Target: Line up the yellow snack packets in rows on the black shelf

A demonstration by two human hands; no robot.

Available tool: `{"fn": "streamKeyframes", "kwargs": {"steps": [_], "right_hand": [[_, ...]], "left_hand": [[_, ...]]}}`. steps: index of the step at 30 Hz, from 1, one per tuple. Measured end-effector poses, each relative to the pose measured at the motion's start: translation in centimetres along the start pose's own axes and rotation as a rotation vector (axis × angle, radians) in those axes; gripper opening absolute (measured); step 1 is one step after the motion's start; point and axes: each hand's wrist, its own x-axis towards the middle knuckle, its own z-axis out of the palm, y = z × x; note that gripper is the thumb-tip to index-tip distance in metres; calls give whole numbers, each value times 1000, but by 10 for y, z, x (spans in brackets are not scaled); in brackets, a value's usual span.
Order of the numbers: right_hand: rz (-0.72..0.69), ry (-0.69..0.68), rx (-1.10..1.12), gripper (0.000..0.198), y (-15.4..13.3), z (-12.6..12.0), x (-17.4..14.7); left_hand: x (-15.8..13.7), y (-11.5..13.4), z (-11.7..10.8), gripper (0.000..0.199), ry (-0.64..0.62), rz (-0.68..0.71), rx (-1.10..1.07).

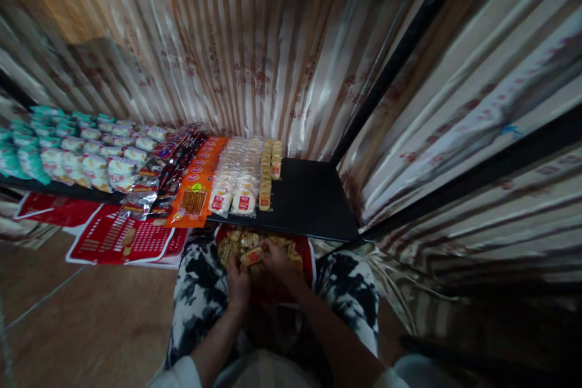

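Note:
Between my legs stands a red-edged box or bag (313, 264) filled with small gold-wrapped snack packets (288, 245). Over it, one gold snack packet (251, 256) with a red label is pinched between my two hands. My left hand (238, 282) has its fingers closed at the packet's left end. At the other end, the fingers of my right hand (276, 259) are closed on it too. Just ahead, similar gold packets (265, 185) stand in a short row on a black shelf (309, 197), with one more column started beside them.
Leftward along the shelf are clear-wrapped white snacks (244, 197), an orange bag (193, 188), dark red packs (175, 154), white packs (95, 170) and green packs (31, 160). Striped sheeting (254, 42) hangs behind. Black poles (400, 54) slant at right. Red printed packaging (118, 236) lies below the shelf.

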Motion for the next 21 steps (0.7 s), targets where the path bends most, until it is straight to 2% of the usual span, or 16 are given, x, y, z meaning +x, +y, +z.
{"fn": "streamKeyframes", "kwargs": {"steps": [4, 7, 9, 12, 15, 18, 21], "right_hand": [[139, 156, 469, 22, 12, -6, -15], [228, 239, 781, 36, 12, -11, -28], [262, 248, 894, 47, 8, -17, -36], [252, 273, 941, 51, 0, -27, -46], [185, 270, 905, 48, -7, -39, -51], [104, 218, 880, 45, -14, -52, -49], [48, 239, 854, 43, -18, -68, -39]], "left_hand": [[-4, 27, 0, 34, 3, 218, 35], [-13, 43, 2, 35, -20, 378, 38], [-21, 49, 5, 36, -38, 430, 53], [-31, 57, 14, 36, -103, 404, 111], [-35, 67, 25, 37, -192, 361, 118], [-32, 82, 36, 37, -229, 347, 79], [-27, 100, 46, 37, -252, 324, 47]]}}
